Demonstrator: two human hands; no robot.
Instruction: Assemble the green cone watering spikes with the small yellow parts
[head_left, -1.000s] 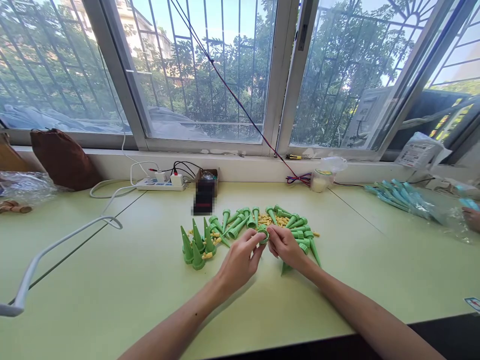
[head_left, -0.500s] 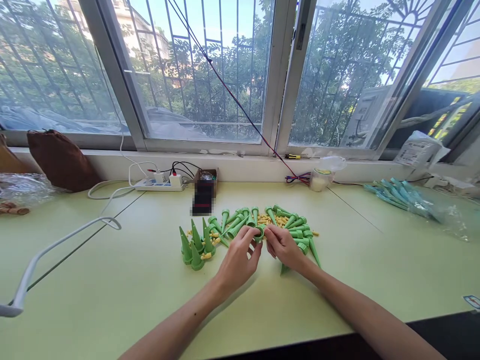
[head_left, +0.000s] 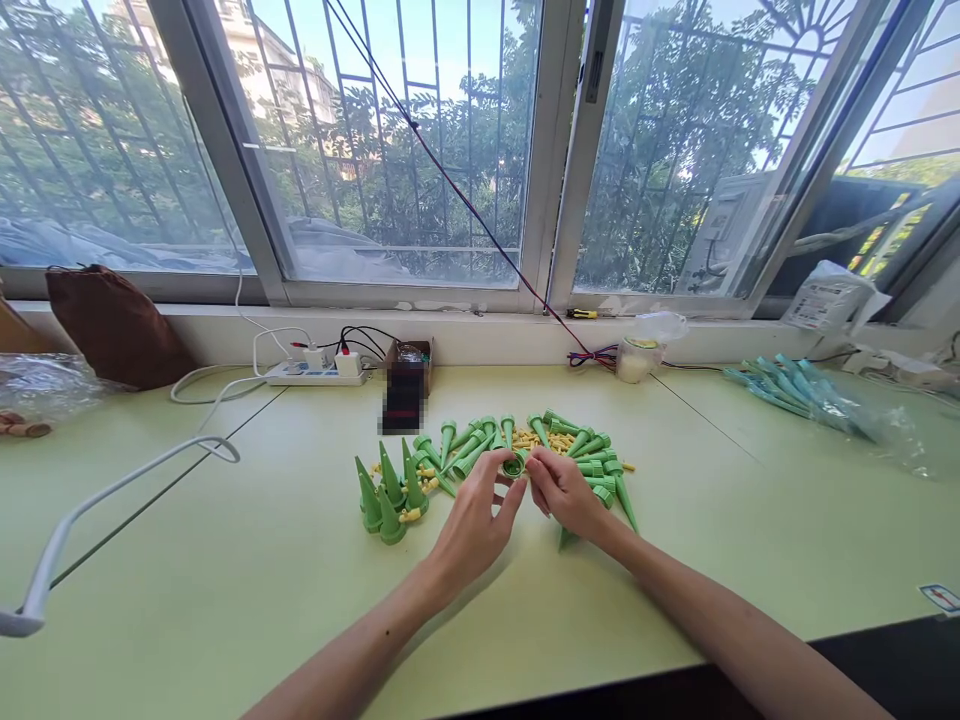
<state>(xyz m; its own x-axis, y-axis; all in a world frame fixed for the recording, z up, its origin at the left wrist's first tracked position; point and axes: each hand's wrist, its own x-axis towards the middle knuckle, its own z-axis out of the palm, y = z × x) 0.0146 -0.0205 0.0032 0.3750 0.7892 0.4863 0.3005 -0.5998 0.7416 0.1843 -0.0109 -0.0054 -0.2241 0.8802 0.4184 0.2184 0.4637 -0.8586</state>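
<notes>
My left hand has its thumb and fingers around a green cone piece, whose round open end faces up toward me. Close at its right, my right hand is pinched at the rim of that piece; what its fingertips hold is too small to make out. Behind both hands lies a spread of green cones with small yellow pieces among them. To the left, several green cones stand upright with their tips up, a few yellow pieces beside them.
A power strip and a small box sit by the window ledge. A jar stands at the back. Blue-green items in plastic lie right, a brown bag left. A white curved bar crosses the left side.
The open end of the held green cone has tilted more toward me, showing its inside. Both hands keep nearly the same place, and the view has shifted slightly.
</notes>
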